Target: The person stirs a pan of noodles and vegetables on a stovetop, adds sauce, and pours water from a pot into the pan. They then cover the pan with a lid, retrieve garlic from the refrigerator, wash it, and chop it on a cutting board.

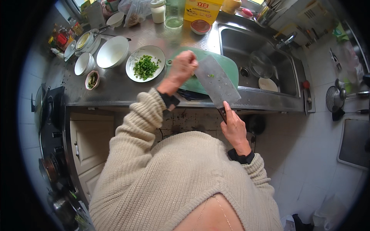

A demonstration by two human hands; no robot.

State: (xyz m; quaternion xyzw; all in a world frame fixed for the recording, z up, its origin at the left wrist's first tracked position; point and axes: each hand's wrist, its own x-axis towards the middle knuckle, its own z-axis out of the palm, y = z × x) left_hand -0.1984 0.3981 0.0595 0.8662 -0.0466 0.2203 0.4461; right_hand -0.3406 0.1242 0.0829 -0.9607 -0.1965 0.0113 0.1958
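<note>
My right hand is closed round the dark handle of a cleaver, its index finger laid along the handle end of the blade. The broad blade slants over a green cutting board, with bits of green stuck to it. My left hand, fingers curled, is above the board's left part by the blade's far edge; whether it holds anything is hidden. Left of the board, a white plate carries chopped green onion. A small pink-rimmed bowl with dark green pieces sits farther left.
A steel sink at the right holds a clear bowl and a white dish. White bowls stand at the left. Behind the board are a red-lidded bowl, a glass jar and a yellow box.
</note>
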